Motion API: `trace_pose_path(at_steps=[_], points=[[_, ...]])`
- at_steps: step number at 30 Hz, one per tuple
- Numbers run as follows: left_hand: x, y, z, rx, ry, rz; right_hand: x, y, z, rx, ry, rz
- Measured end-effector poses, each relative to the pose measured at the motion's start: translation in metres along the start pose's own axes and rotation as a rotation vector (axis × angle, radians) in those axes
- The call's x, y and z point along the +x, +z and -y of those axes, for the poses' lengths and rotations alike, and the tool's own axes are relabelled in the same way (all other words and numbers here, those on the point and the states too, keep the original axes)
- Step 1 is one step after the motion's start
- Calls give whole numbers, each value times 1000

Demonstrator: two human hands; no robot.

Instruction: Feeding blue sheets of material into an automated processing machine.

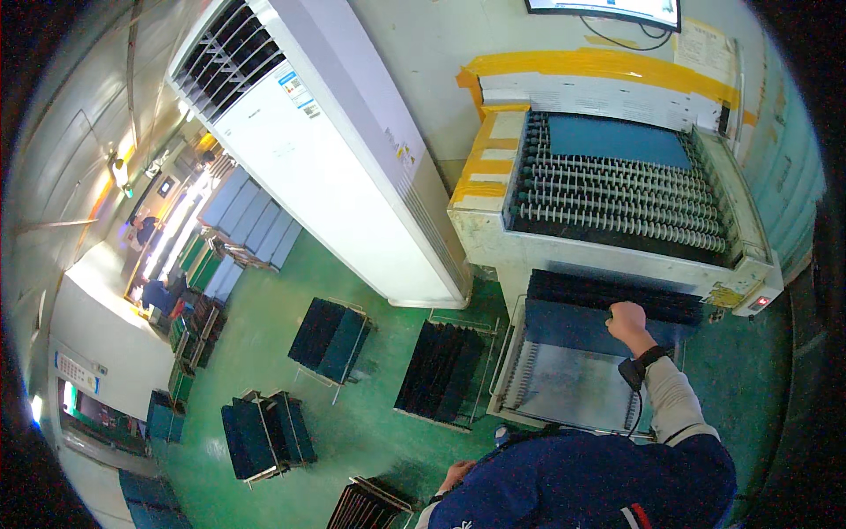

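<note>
My right hand (627,324), a dark band and cable at its wrist, reaches over a wire rack (500,388). Its fingers are curled closed at the upper edge of a dark blue panel (564,324), which leans in the rack against a row of darker panels (608,289). The near part of this rack shows its pale grey base and toothed side strips. Low beside my body hangs my left hand (456,476), partly hidden by my dark blue clothing; its fingers cannot be made out.
Ahead stands a roller conveyor machine (617,198) with a blue panel (617,141) on its rollers. A tall white air conditioner (326,167) rises to its left. Several racks of dark panels (441,370) stand on the green floor (361,432). Two people (159,295) are far left.
</note>
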State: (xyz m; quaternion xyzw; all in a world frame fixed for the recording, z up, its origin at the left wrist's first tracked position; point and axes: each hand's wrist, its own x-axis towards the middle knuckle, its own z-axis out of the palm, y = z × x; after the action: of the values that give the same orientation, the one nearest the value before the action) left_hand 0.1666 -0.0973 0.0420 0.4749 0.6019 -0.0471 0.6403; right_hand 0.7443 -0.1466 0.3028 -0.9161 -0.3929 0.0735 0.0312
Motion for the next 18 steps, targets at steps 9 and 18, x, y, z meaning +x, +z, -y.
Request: trace_pose_path(at_steps=[9, 18], points=[[-28, 4, -22, -8, 0, -22, -3, 3, -2, -15, -42, -24], [-7, 0, 7, -39, -48, -11, -7, 3, 2, 19, -28, -40]])
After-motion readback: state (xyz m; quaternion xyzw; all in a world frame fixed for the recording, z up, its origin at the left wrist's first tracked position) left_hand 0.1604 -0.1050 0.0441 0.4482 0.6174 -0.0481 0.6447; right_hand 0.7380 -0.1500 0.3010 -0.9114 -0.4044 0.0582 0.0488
